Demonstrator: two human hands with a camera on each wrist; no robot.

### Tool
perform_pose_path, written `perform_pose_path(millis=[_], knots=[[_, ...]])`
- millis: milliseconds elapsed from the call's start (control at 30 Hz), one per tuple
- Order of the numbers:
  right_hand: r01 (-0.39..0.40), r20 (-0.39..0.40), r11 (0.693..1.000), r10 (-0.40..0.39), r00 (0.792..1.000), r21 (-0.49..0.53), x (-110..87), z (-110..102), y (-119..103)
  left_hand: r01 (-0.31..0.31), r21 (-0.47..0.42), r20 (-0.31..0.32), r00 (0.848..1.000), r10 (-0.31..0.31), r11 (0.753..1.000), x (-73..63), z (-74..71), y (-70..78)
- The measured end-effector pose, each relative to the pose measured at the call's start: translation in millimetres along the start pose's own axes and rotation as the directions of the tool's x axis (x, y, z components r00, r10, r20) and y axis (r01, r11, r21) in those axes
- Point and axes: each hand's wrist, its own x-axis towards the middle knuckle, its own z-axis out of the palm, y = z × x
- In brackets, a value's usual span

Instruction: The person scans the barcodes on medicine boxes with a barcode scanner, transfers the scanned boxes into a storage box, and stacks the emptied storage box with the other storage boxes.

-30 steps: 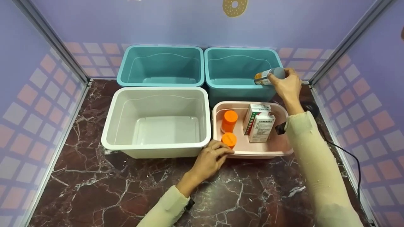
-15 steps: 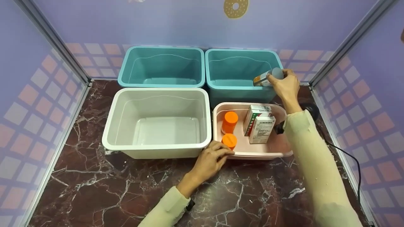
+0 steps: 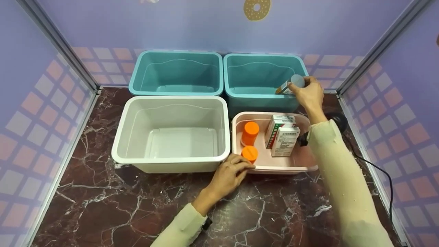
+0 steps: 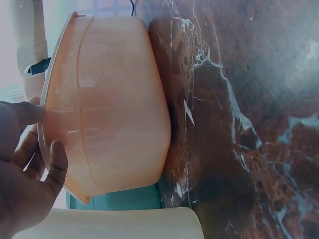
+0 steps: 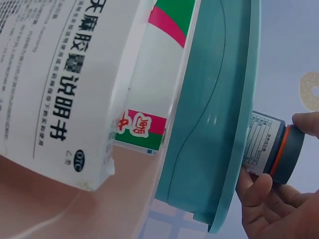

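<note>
My right hand [image 3: 310, 97] holds a bottle [image 5: 264, 142] with a grey cap, an orange ring and a printed label. It is tilted at the front right rim of the right teal bin [image 3: 253, 94], its lower end partly hidden inside. With thumb outside and fingers over the edge, my left hand [image 4: 35, 164] grips the rim of the pink bin [image 3: 281, 168] at its front left corner. Inside that bin stand two orange-capped bottles, a rear one [image 3: 250, 133] and a front one [image 3: 249, 153]. Beside them are a white medicine box [image 3: 285, 142] and a green-and-red marked box [image 3: 274, 132].
A large white bin [image 3: 171, 160] stands left of the pink one. Behind it is the left teal bin [image 3: 175, 93]. A black cable [image 3: 380, 169] runs down the right side of the dark marbled table [image 3: 137, 212]. Purple walls enclose the left, back and right.
The bottle has tipped more upright, its lower end sinking behind the teal rim. My right hand has shifted slightly left. My left hand stays on the pink bin's rim.
</note>
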Motion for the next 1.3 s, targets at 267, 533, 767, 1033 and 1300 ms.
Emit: perform_pose_path(millis=[267, 533, 767, 1033, 1300], knots=[[0.0, 0.013, 1.0, -0.001, 1.0, 0.024, -1.8, -2, 3, -0.019, 0.012, -0.016, 1.0, 0.019, 1.0, 0.0, 1.8, -2.0], [0.011, 0.01, 0.999, -0.011, 1.0, 0.048, -3.5, -6, 7, -0.011, -0.002, -0.014, 1.0, 0.011, 1.0, 0.2, 1.9, -1.8], [0.039, 0.004, 0.993, -0.039, 0.999, 0.11, -9.0, -9, 5, -0.016, 0.011, -0.012, 1.0, 0.016, 1.0, 0.7, 1.0, -1.1], [0.069, 0.014, 0.986, -0.072, 0.997, 0.152, -16.0, -9, 3, -0.019, 0.014, -0.013, 1.0, 0.019, 1.0, 1.4, 0.5, -1.8], [0.062, 0.047, 0.979, -0.072, 0.996, 0.193, -22.6, -10, 4, -0.007, 0.016, -0.004, 1.0, 0.007, 1.0, 0.9, 0.9, -1.1]])
